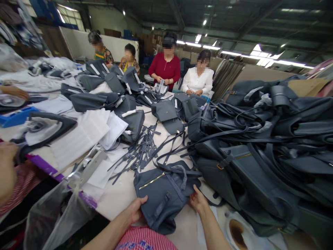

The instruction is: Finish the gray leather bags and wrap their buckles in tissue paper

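Observation:
A dark blue-grey backpack (156, 194) lies at the table's near edge, its gold zipper slanting across the upper panel. My left hand (136, 209) grips its left side, thumb on top and the other fingers hidden beneath. On the opposite side, my right hand (199, 199) holds the bag's right edge, with some fingertips out of sight under it. A strap wrapped in clear plastic (183, 177) lies over the bag's top right. Just beyond the bag is a bunch of thin buckled straps (143, 147).
A large heap of similar bags (260, 166) fills the right side. More bags (93, 100) and white paper sheets (83, 135) lie left and ahead. Several people stand or sit across the table. A co-worker's arm (6, 173) is at far left. A stained dish (236, 231) stands near right.

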The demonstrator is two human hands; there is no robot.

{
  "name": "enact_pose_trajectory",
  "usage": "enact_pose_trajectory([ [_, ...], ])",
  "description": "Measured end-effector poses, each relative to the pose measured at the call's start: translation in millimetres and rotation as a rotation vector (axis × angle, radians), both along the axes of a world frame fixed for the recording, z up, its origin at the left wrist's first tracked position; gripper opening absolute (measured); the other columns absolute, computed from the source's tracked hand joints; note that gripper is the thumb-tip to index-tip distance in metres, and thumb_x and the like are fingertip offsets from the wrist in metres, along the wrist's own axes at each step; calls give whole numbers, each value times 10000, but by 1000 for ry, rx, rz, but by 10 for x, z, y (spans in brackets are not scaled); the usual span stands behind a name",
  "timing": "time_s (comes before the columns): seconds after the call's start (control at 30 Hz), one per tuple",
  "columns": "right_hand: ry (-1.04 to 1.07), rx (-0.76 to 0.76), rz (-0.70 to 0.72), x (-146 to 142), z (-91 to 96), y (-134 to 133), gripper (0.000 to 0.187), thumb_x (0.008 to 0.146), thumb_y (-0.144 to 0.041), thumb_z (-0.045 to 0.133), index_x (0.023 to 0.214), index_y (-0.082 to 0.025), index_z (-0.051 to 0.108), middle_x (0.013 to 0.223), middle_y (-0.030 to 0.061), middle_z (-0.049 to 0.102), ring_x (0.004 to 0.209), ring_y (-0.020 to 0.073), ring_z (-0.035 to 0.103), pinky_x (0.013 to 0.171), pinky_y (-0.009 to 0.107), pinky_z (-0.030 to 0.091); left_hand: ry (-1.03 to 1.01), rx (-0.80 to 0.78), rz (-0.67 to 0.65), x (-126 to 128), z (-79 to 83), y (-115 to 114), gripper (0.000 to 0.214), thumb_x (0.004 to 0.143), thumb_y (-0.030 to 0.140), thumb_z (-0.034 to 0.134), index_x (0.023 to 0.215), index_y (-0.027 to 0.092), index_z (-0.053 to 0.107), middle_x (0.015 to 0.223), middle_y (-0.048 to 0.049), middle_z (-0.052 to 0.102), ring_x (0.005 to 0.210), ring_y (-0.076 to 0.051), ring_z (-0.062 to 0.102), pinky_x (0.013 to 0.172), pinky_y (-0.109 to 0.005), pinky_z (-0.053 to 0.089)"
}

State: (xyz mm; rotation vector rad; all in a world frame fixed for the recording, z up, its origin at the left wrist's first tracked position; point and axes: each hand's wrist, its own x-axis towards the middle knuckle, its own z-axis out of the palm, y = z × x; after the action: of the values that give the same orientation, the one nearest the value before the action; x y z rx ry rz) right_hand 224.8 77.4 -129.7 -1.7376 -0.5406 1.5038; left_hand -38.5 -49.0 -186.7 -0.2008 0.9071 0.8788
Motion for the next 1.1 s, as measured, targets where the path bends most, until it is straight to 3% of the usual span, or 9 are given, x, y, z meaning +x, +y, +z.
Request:
enact_pose_trajectory([
  [0.1, 61, 137, 22, -24, 226, 13, 464, 547, -500, 777, 553, -241, 392, 423, -85, 409, 372, 102, 438, 425, 238, 427, 67, -5, 6, -104, 87, 21, 450, 799, 252, 646, 1199, 67, 556, 894, -134, 763, 914, -265, 710, 913, -344, 518],
  [0.17, 96, 247, 47, -58, 446, -69, 449, 498, -475, 806, 543, -231, 432, 430, -92, 431, 366, 79, 395, 436, 237, 425, 83, 13, -5, -207, 177, 80, 409, 782, 293, 671, 1117, 71, 597, 852, -132, 761, 888, -270, 712, 898, -347, 524],
  [0.27, 116, 387, 92, -126, 834, -312, 386, 500, -460, 818, 528, -219, 518, 453, -67, 504, 410, 105, 447, 491, 270, 453, 300, 132, -101, -373, 327, 232, 403, 744, 441, 696, 933, 89, 647, 776, -137, 743, 841, -302, 708, 849, -383, 535],
  [0.33, 33, 463, 207, -182, 1089, -517, 357, 582, -463, 796, 477, -208, 568, 471, -13, 578, 492, 160, 548, 590, 310, 492, 524, 227, -152, -450, 419, 349, 407, 671, 485, 741, 817, 118, 642, 692, -105, 715, 810, -315, 700, 815, -397, 531],
  [0.47, -264, 518, 476, -345, 1419, -923, 482, 709, -621, 661, 449, -214, 662, 586, 82, 714, 678, 265, 667, 780, 382, 508, 740, 315, -151, -444, 598, 498, 331, 580, 298, 792, 821, 148, 621, 665, -39, 680, 859, -319, 674, 856, -421, 492],
  [0.63, -281, 356, 528, -509, 1415, -1256, 592, 640, -784, 597, 589, -220, 770, 682, 105, 761, 751, 320, 695, 816, 430, 518, 807, 484, -126, -268, 910, 396, 426, 592, 84, 631, 1011, 164, 642, 1089, -89, 697, 1172, -300, 560, 1041, -383, 373],
  [0.77, -271, 332, 592, -545, 1365, -1335, 621, 643, -809, 569, 620, -228, 785, 723, 101, 768, 795, 328, 699, 832, 430, 520, 781, 715, -189, -157, 1283, 182, 459, 579, 62, 517, 1003, 156, 665, 1106, -90, 696, 1167, -300, 561, 1052, -400, 375],
  [0.93, -276, 371, 659, -642, 1321, -1395, 624, 675, -821, 521, 684, -260, 794, 764, 78, 777, 814, 326, 708, 886, 447, 503, 695, 822, -159, -69, 1754, -44, 618, 553, 48, 474, 1133, 167, 648, 1199, -64, 661, 1210, -303, 525, 1046, -382, 393],
  [1.1, -264, 398, 729, -719, 1144, -1449, 642, 731, -807, 469, 739, -252, 792, 790, 73, 779, 798, 296, 722, 930, 429, 498, 646, 926, -153, 15, 1990, -146, 653, 701, 137, 574, 1348, 143, 492, 1302, -105, 592, 1231, -344, 508, 1033, -432, 407],
])
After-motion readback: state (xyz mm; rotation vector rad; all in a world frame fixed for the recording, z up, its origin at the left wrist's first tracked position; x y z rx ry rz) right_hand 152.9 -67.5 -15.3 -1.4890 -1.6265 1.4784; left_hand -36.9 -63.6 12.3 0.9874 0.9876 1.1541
